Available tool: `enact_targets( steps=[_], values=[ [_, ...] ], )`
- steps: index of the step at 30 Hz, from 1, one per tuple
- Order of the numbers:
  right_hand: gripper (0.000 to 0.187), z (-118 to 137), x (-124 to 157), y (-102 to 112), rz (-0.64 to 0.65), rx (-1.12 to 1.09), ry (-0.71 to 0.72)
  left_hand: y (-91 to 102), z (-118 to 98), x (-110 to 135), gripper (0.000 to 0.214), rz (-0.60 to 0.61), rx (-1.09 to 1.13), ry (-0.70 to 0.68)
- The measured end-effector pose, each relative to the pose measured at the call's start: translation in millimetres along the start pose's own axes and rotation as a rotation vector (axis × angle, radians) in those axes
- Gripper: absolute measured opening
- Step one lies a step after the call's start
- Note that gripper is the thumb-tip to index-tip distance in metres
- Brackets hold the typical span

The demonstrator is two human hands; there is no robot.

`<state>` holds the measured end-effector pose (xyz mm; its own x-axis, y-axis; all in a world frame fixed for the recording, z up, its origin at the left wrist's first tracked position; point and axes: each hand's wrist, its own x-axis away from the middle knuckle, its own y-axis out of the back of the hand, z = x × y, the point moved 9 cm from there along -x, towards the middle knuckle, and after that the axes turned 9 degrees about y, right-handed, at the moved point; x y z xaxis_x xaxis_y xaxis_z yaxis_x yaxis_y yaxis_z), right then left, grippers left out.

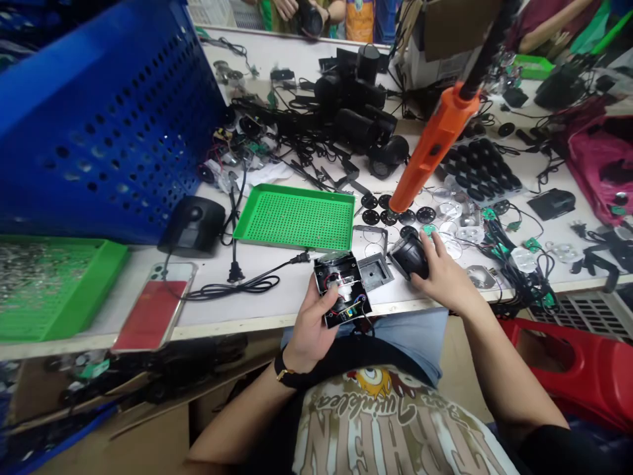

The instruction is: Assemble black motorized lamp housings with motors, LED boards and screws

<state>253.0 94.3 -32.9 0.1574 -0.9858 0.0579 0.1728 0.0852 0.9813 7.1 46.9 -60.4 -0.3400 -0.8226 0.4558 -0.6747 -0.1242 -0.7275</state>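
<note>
This is an electronics assembly workshop. A long white bench [267,310] is crowded with black security cameras [353,99], loose green circuit boards [531,244], tangled cables [514,277] and round black parts [370,216]. An orange electric screwdriver [435,148] hangs over it, while 2 green perforated trays [297,218] and a blue perforated crate [109,125] sit on top. An opened housing [341,289], wired inside, and a camera body [409,257] are held just above the bench.

The bare left hand [311,323] curls upward just over the desk's front edge [148,339], a dark strap [287,367] around its wrist; the right hand [442,276] reaches forward, fingers spread and bent, forearm slanting inward
</note>
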Motion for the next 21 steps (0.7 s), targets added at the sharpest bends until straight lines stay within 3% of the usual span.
enact_targets(
  steps=[5, 8, 10, 14, 17, 21],
  values=[
    [0.095, -8, 9, 3, -0.085, -0.076, -0.071, -6.7, 7, -3, 0.055, 0.0, 0.082, -0.04],
    [0.096, 0, 22, 27, -0.23, -0.262, -0.166, -13.5, 5, -1, 0.065, 0.013, 0.161, -0.131],
    [0.09, 21, 32, 47, -0.304, -0.386, -0.15, -16.9, 4, 0, 0.067, 0.017, 0.228, -0.212],
    [0.095, 94, 41, 79, -0.384, -0.394, 0.121, -24.4, 9, 1, 0.059, 0.028, 0.317, -0.328],
    [0.097, 130, 38, 77, -0.384, -0.329, 0.232, -27.2, 13, 2, 0.056, 0.02, 0.327, -0.384],
    [0.097, 140, 34, 62, -0.377, -0.271, 0.267, -27.3, 19, 4, 0.06, 0.032, 0.309, -0.399]
  ],
)
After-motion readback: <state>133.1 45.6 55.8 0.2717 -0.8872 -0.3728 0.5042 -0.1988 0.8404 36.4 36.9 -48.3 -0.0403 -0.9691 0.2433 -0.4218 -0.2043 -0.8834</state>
